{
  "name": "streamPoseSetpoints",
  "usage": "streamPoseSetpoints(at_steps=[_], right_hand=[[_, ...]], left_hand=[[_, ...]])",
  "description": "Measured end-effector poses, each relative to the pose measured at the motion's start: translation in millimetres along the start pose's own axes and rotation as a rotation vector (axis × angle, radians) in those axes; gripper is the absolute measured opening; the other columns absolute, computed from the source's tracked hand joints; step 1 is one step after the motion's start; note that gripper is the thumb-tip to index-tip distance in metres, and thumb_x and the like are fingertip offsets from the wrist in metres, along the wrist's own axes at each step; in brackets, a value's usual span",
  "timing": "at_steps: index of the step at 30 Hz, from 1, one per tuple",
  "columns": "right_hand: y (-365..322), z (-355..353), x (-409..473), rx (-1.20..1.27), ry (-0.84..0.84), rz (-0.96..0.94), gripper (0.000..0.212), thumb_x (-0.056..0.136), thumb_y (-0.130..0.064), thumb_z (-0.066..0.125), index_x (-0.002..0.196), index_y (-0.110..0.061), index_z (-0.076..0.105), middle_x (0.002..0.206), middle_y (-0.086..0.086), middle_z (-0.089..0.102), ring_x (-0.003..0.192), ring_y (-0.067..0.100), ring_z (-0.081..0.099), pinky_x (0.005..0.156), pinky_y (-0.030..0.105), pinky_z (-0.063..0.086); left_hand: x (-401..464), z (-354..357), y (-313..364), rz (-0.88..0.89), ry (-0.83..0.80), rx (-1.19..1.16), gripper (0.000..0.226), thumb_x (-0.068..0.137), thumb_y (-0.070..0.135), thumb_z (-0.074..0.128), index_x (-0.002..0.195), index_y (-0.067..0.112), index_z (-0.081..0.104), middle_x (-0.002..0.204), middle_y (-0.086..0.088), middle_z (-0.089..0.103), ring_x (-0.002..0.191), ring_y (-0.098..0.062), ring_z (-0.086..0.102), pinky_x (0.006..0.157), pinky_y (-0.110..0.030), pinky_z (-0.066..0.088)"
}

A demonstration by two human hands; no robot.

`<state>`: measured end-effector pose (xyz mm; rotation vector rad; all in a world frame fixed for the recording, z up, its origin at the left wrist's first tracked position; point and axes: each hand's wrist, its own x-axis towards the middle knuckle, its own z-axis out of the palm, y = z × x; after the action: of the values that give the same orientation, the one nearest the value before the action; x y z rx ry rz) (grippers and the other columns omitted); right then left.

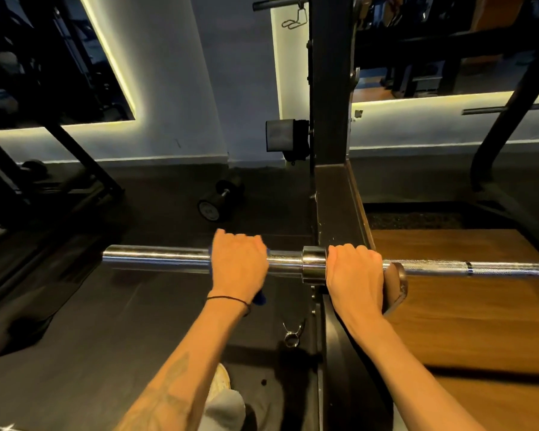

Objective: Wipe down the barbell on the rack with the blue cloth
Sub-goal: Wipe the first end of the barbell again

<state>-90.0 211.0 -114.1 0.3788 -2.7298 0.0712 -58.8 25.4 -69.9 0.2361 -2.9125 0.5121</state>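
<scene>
Currently our left hand wraps its fingers over the blue cloth on the barbell sleeve; our right hand grips bare bar beside the collar. We judge wiping underway here, with the long knurled stretch still left. The bar sits on the rack, above dark floor and a dumbbell.

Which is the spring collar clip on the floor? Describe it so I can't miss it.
Start at the barbell held across the view, then look at the dark floor below, between the two forearms. The clip is small coiled silver wire with two handles, unlike the chunky black dumbbell lying near the wall.
</scene>
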Motion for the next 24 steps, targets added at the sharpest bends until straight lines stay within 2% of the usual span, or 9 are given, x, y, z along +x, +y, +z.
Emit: streamPoseSetpoints(at_steps=[2,4,7,8,11,13,17,19,24], right_hand=[[0.4,4.3,-0.5,-0.002,0.002,-0.006,0.023,0.081,-0.038,0.074,0.083,-0.023,0.057,0.076,0.000,0.058,0.069,0.019,0.054,0.068,0.035,0.041],[1.9,7.9,0.8,0.006,0.037,-0.012,0.023,0.079,-0.033,0.077,0.076,-0.022,0.056,0.070,0.000,0.055,0.063,0.020,0.051,0.062,0.037,0.041],[3.5,10.9,0.7,-0.003,0.041,-0.023,0.021,0.078,-0.034,0.076,0.080,-0.021,0.060,0.074,0.001,0.059,0.066,0.021,0.055,0.064,0.038,0.044],[4.0,10.9,0.0,-0.005,0.039,-0.027,0.020,0.079,-0.034,0.076,0.082,-0.021,0.061,0.076,0.002,0.060,0.068,0.022,0.056,0.066,0.038,0.045],[5.0,10.5,-2.0,0.007,0.073,-0.041,0.020,0.079,-0.030,0.076,0.078,-0.020,0.059,0.072,0.003,0.058,0.064,0.022,0.054,0.063,0.038,0.043],[5.1,12.9,-2.4,0.034,0.109,-0.043,0.020,0.080,-0.029,0.074,0.076,-0.019,0.058,0.070,0.003,0.056,0.063,0.022,0.053,0.062,0.038,0.043],[5.1,17.7,-3.7,0.095,0.159,-0.013,0.016,0.089,-0.028,0.064,0.078,-0.019,0.056,0.073,0.004,0.057,0.065,0.022,0.051,0.064,0.039,0.041],[4.4,17.0,-5.2,0.107,0.172,-0.004,0.017,0.085,-0.025,0.068,0.077,-0.018,0.055,0.071,0.005,0.056,0.063,0.023,0.050,0.063,0.039,0.040],[1.4,12.3,-6.7,0.076,0.147,-0.009,0.023,0.074,-0.022,0.079,0.073,-0.017,0.057,0.069,0.006,0.054,0.060,0.025,0.050,0.061,0.038,0.039]], left_hand=[[2.5,-11.3,35.8,0.125,-0.014,-0.002,0.018,0.090,0.034,0.056,0.097,0.018,0.059,0.083,-0.002,0.062,0.077,-0.023,0.060,0.070,-0.037,0.041],[4.4,-19.4,56.7,0.192,-0.030,-0.052,0.034,0.084,0.045,0.066,0.102,0.018,0.056,0.089,-0.003,0.062,0.079,-0.023,0.060,0.068,-0.037,0.039],[1.3,-16.9,35.5,0.237,-0.045,-0.131,0.066,0.055,0.084,0.058,0.085,0.026,0.053,0.072,0.003,0.058,0.064,-0.020,0.056,0.064,-0.035,0.046],[0.2,-10.3,19.3,0.241,-0.018,-0.119,0.062,0.058,0.084,0.056,0.083,0.027,0.053,0.071,0.004,0.059,0.063,-0.019,0.057,0.063,-0.036,0.049],[-1.0,21.2,-40.3,0.159,0.121,-0.072,0.017,0.087,0.035,0.050,0.083,0.021,0.058,0.079,-0.005,0.064,0.069,-0.029,0.061,0.062,-0.040,0.050],[-1.8,35.9,-74.8,0.088,0.192,-0.031,0.021,0.084,0.024,0.042,0.072,0.016,0.056,0.068,-0.009,0.062,0.058,-0.033,0.058,0.052,-0.039,0.048],[5.0,30.8,-69.1,-0.031,0.012,0.059,0.020,0.094,0.025,0.044,0.092,0.017,0.062,0.089,-0.006,0.069,0.082,-0.030,0.066,0.063,-0.034,0.039],[8.1,19.5,-45.2,-0.053,-0.032,0.072,0.022,0.095,0.026,0.043,0.102,0.018,0.062,0.098,-0.005,0.070,0.090,-0.029,0.066,0.068,-0.035,0.039],[4.9,-6.7,35.9,0.133,0.010,-0.063,0.019,0.091,0.036,0.056,0.098,0.020,0.061,0.093,-0.004,0.066,0.084,-0.024,0.062,0.067,-0.037,0.040]])
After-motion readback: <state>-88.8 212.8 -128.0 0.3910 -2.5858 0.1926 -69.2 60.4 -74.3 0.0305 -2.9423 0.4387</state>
